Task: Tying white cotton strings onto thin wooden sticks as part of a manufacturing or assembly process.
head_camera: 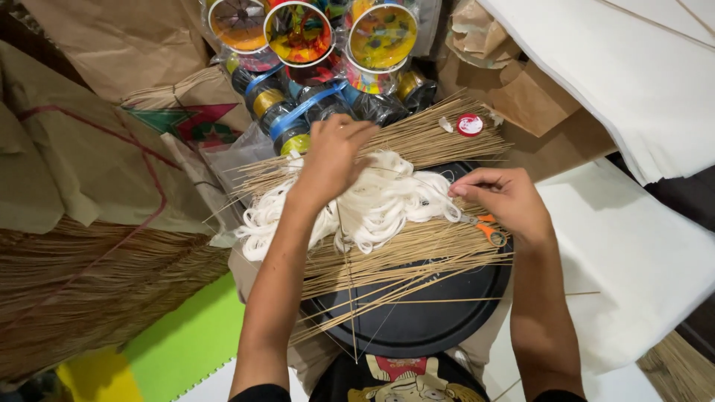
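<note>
While the person leans over the round black tray (417, 327), their left hand (333, 156) lies on the heap of white string (365, 205) piled at the tray's far side, fingers curled loosely into the strands; whether they pinch any, I cannot tell. At the tray's right edge the right hand (506, 201) rests, fingertips pressed together on the string's end, just above orange-handled scissors (488, 229). Thin bamboo sticks (395, 260) fan across the tray beneath the string. Beyond the tray stand wrapped spools of coloured thread (305, 45).
</note>
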